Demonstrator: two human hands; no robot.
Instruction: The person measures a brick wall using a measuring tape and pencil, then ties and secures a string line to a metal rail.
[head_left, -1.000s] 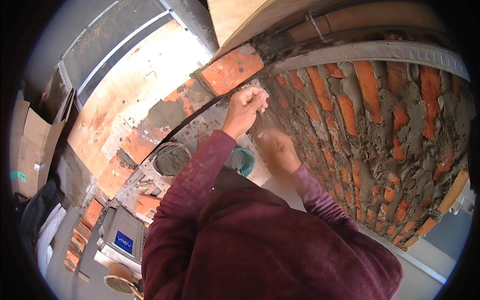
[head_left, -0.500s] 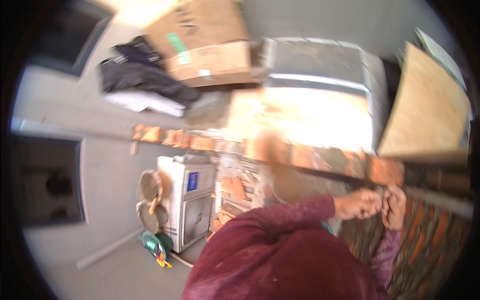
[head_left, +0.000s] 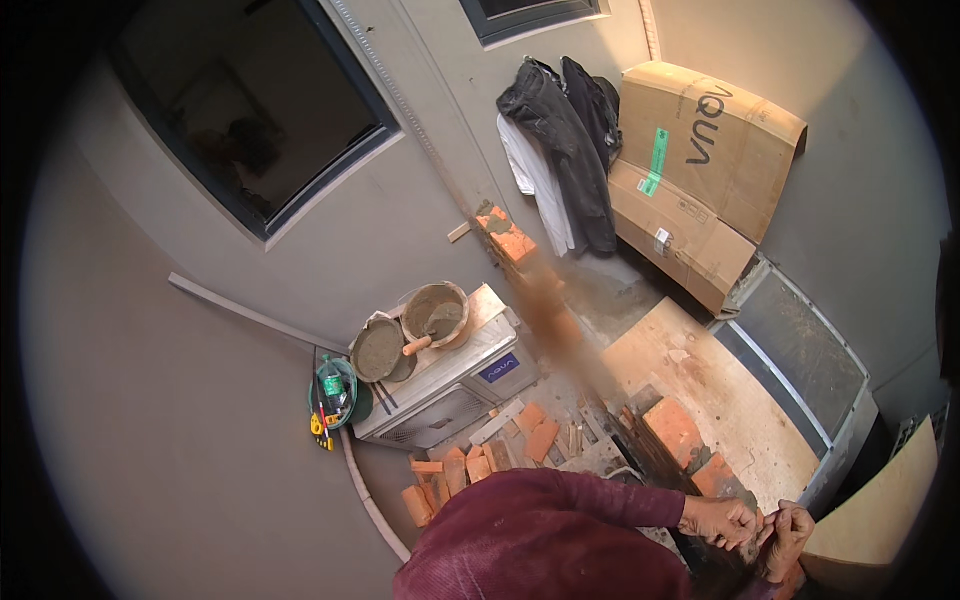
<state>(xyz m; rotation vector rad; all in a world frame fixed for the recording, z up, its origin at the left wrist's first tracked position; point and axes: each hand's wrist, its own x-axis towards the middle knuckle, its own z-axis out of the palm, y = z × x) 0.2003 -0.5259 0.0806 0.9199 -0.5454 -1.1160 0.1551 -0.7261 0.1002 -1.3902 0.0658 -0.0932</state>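
At the lower right, my left hand (head_left: 725,520) and my right hand (head_left: 790,532) are close together, both with fingers bent and pinched; whatever they hold is too small or hidden to make out. They are over the end of a low brick row, beside orange bricks (head_left: 672,436) with grey mortar on them. Just right of them is a curved plywood sheet (head_left: 875,500). A pale board (head_left: 745,410) lies beyond the bricks. A blurred brown streak across the middle of the view hides part of the brick row.
An outdoor unit (head_left: 450,400) carries two mortar buckets (head_left: 377,350) (head_left: 425,305), one with a trowel, beside a green bucket of tools (head_left: 333,385). Loose bricks (head_left: 430,485) lie below it. Clothes (head_left: 550,150), a cardboard box (head_left: 720,150), a window (head_left: 250,110) and a framed panel (head_left: 800,355) stand around.
My view has swung left, bringing the window, clothes and buckets in and putting the mortared brick face out of sight. My hands, earlier central, are together at the lower right of the picture.
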